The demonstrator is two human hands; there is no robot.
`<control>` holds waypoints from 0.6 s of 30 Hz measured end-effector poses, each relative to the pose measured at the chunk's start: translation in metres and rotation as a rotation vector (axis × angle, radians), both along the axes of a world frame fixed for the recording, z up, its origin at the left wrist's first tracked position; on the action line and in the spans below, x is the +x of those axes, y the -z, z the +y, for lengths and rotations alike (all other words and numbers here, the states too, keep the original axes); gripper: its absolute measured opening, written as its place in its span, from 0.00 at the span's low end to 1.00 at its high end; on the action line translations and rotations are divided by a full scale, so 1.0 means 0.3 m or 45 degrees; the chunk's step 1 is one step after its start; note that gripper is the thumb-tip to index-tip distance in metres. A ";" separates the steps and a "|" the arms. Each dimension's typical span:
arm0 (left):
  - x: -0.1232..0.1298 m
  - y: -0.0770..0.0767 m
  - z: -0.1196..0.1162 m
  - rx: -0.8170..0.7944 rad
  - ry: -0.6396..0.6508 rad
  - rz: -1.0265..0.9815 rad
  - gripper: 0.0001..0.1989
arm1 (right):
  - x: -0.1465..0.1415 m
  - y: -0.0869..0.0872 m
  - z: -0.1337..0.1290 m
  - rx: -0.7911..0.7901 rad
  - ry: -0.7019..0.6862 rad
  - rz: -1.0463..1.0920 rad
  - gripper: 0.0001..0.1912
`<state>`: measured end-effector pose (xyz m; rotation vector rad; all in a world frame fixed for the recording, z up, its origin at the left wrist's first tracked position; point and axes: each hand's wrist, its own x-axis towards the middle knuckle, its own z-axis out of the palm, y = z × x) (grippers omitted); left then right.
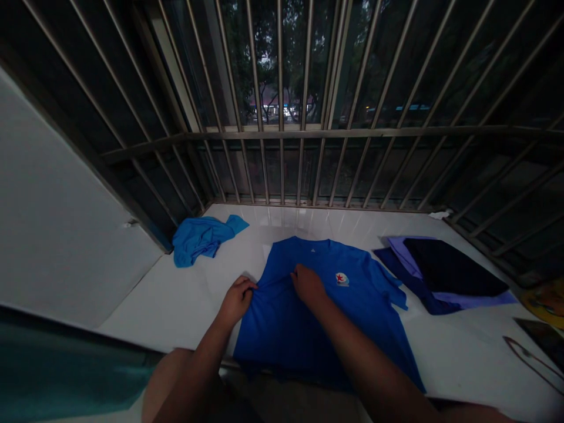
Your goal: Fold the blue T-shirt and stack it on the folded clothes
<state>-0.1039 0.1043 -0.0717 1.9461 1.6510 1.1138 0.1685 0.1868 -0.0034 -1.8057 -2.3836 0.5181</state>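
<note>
A blue T-shirt lies spread on the white window ledge, its neckline toward the window and a small badge with a red star on the chest. At the shirt's left edge my left hand pinches the fabric. My right hand is closed on the cloth of the upper chest, left of the badge. A crease runs taut between the two hands. The left sleeve area looks folded in or hidden. On the right side a short sleeve sticks out. The hem hangs over the ledge's front edge.
A crumpled light-blue garment lies at the left. On the right are folded dark and purple clothes. Metal bars stand behind the white ledge. A cord-like loop and a yellow item lie far right.
</note>
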 end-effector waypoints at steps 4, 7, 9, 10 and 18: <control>0.008 -0.010 0.000 0.002 -0.024 0.006 0.14 | 0.054 0.017 -0.032 -0.055 0.036 0.010 0.11; 0.015 -0.017 0.000 0.018 -0.039 0.016 0.11 | 0.049 0.027 -0.024 -0.036 0.047 -0.006 0.13; 0.019 -0.020 0.002 0.012 -0.060 0.021 0.12 | 0.014 0.025 0.008 0.010 0.031 -0.006 0.16; 0.019 -0.020 0.003 0.008 -0.068 0.021 0.12 | -0.011 0.021 0.031 0.034 0.016 -0.004 0.16; 0.017 -0.015 0.006 0.022 -0.058 -0.001 0.08 | -0.206 -0.002 0.286 0.102 -0.023 -0.039 0.16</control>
